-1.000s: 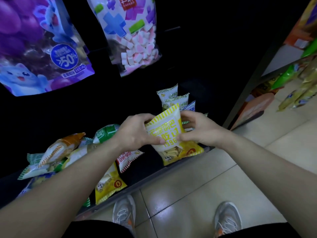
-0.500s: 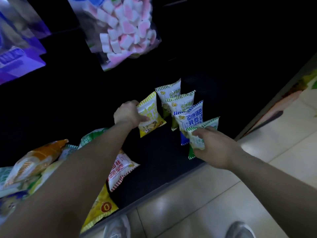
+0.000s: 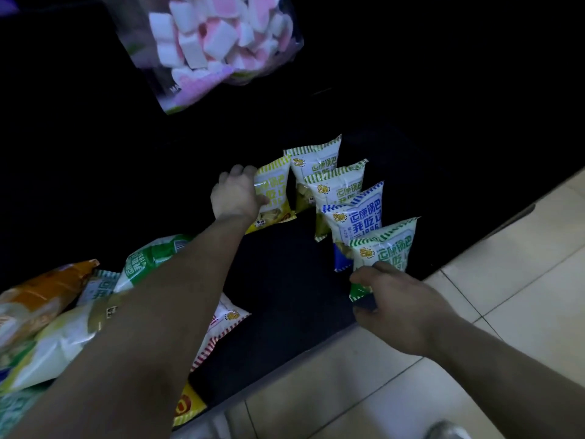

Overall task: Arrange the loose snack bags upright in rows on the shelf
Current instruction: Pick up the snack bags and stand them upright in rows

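Observation:
My left hand (image 3: 235, 194) grips a yellow-striped snack bag (image 3: 274, 191) and holds it upright on the dark shelf (image 3: 285, 280), just left of the back of a row. That row runs toward the shelf's front edge: two olive-striped bags (image 3: 316, 160) (image 3: 340, 185), a blue-striped bag (image 3: 357, 217) and a green-striped bag (image 3: 387, 248), all standing. My right hand (image 3: 399, 305) pinches the lower left corner of the green-striped bag at the front. Loose bags lie in a heap at the left: a green one (image 3: 152, 261), an orange one (image 3: 44, 289), a red-striped one (image 3: 218, 327) and a yellow one (image 3: 186, 403).
A clear bag of pink and white marshmallows (image 3: 215, 42) hangs above the shelf. Beige floor tiles (image 3: 443, 391) lie in front of the shelf edge. The tip of a shoe (image 3: 446, 430) shows at the bottom right.
My left hand carried the yellow-striped bag from in front of me back onto the shelf beside the row. My right hand let go of it and took the green-striped front bag.

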### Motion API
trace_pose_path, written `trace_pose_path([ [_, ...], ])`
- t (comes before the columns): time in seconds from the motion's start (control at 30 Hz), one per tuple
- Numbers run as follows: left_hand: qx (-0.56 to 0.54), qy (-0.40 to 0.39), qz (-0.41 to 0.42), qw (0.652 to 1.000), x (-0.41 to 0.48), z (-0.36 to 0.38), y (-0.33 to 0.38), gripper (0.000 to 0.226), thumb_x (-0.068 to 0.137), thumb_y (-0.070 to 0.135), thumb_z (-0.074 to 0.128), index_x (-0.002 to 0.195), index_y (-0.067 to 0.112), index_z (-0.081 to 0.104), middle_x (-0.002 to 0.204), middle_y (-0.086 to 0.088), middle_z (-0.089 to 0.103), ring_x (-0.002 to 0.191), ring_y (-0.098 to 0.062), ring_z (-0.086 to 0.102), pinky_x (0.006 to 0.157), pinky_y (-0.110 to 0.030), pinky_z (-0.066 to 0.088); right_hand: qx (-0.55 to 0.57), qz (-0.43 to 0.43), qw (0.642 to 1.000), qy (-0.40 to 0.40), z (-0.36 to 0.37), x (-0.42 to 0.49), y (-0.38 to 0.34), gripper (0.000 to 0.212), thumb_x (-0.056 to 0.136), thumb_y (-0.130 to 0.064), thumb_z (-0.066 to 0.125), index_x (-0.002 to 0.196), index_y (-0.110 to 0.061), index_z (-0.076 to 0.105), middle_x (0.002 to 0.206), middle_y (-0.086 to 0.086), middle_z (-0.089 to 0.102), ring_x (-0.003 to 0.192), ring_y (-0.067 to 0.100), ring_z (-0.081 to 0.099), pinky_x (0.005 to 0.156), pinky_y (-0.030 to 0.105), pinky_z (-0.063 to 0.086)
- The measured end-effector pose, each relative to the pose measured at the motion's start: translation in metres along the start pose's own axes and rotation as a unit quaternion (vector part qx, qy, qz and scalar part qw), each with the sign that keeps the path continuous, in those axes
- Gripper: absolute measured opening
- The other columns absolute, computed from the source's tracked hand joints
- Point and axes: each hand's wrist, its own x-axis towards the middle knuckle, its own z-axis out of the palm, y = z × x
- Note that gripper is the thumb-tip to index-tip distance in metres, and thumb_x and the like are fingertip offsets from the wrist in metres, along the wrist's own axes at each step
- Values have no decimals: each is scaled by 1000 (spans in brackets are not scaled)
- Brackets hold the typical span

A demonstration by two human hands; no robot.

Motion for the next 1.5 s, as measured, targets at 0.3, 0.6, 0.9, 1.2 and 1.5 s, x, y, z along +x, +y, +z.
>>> trace_pose_path([
  [0.3,-7,5,-14,1000,1,6,-2,68,76,40,80,134,20,50,127,-8,56,120,-33,46,87,-44,47,-19,0,1000,-24,3,-3,3,50,91,-45,56,138,-35,43,129,-7,45,120,19,51,95,36,47],
  [0.6,59,6,65,996,-19,-36,-2,79,79,49,72,145,21,39,142,-8,43,129,-31,40,102,-46,37,-52,-22,998,-38,2,3,-18,55,91,-43,57,143,-30,42,134,-2,44,123,22,49,96,39,47],
  [0.9,100,-253,42,961,-161,-162,-80,68,86,57,62,143,24,46,142,-8,50,128,-27,49,99,-30,42,-71,-128,989,-36,6,9,-124,58,91,-41,59,144,-24,43,138,3,42,121,27,51,91,43,50],
  [1.2,45,-305,-60,949,-250,-160,-197,70,89,57,60,147,27,36,149,-7,40,121,-27,53,89,-33,46,-7,-102,993,-57,73,57,-190,51,91,-38,62,135,-17,50,134,10,48,117,28,53,94,43,49],
  [1.5,1,-273,-40,961,-234,-135,-225,71,91,54,58,151,28,29,156,-5,33,135,-26,42,101,-35,41,41,45,990,-129,154,114,-196,85,82,-72,56,138,-10,40,131,12,55,115,32,58,94,45,50],
])
